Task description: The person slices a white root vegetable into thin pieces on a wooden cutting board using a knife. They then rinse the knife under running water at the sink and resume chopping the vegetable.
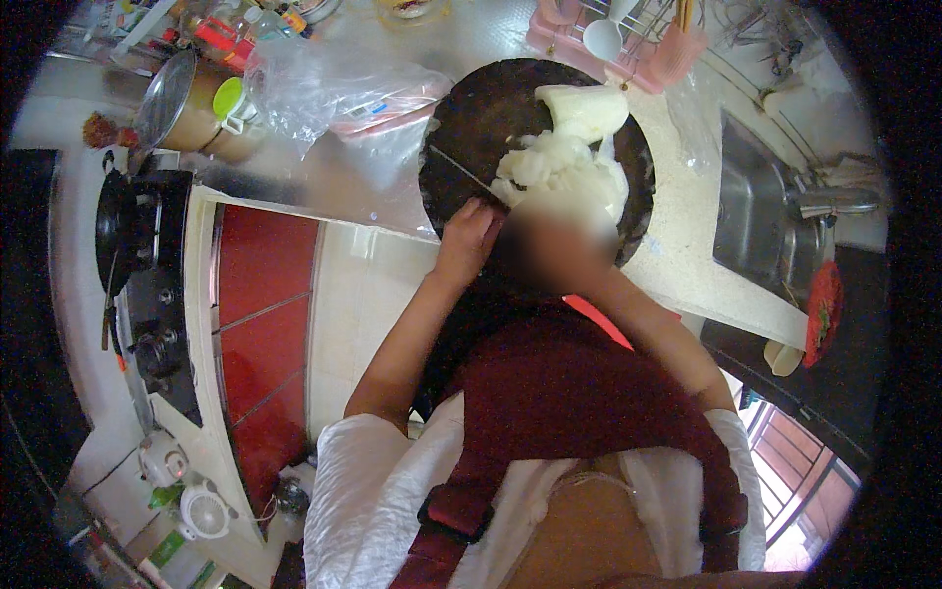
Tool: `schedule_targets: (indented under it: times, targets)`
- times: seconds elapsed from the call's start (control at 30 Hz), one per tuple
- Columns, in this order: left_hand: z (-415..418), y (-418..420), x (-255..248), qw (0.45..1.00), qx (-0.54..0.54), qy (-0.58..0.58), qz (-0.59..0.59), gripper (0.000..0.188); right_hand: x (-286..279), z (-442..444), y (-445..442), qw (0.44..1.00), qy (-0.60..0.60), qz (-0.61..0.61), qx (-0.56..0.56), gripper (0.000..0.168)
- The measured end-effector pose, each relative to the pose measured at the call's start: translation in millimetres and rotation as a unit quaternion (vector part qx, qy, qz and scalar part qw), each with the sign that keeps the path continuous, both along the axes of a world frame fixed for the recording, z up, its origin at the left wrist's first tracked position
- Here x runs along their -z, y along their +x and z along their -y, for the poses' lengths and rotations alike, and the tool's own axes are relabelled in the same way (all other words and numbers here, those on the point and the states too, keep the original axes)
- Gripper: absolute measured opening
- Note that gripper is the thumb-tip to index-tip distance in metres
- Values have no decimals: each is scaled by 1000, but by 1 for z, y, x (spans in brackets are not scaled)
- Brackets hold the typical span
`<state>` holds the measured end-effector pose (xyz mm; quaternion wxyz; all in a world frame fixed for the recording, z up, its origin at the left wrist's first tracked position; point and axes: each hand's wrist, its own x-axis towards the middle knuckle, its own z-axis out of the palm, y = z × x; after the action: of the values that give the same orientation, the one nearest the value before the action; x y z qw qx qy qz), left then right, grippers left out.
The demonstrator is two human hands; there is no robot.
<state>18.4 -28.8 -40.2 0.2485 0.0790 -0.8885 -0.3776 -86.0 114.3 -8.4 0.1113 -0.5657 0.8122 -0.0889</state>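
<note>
A round, dark chopping board (478,110) lies on the counter before me. On its right half sit a large pale chunk of peeled vegetable (585,110) and a heap of cut white pieces (548,169). What looks like a knife (464,169) appears as a thin line slanting over the board's left side. My left hand (469,239) is at the near edge of the board, fingers curled beside the knife's near end; its grip is unclear. Blur covers my right hand (563,250), just below the cut pieces, so its fingers and anything in them are hidden.
Left of the board lie clear plastic bags (353,96), with a lidded pot (176,110) beyond. A pink dish rack (567,33) stands behind. To the right is a steel sink (754,199). A wok (114,228) rests on the stove (158,294) at far left.
</note>
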Motion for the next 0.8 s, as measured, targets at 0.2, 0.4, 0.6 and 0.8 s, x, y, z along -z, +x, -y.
schedule_targets:
  times: [0.2, 0.4, 0.6, 0.8]
  targets:
    - [-2, 4, 0, 1000, -11, 19, 3, 13, -35, -1, -6, 995, 56, 54, 56, 18]
    - [-13, 9, -15, 990, -50, 100, 83, 16, -30, -18, -1, 993, 63, 69, 67, 18]
    - [-12, 7, -5, 997, -40, 35, 62, 16, -25, -21, 3, 986, 61, 137, 72, 18]
    - [-10, 4, -2, 995, -24, 18, 91, 13, 4, -4, 4, 994, 7, 96, 43, 20]
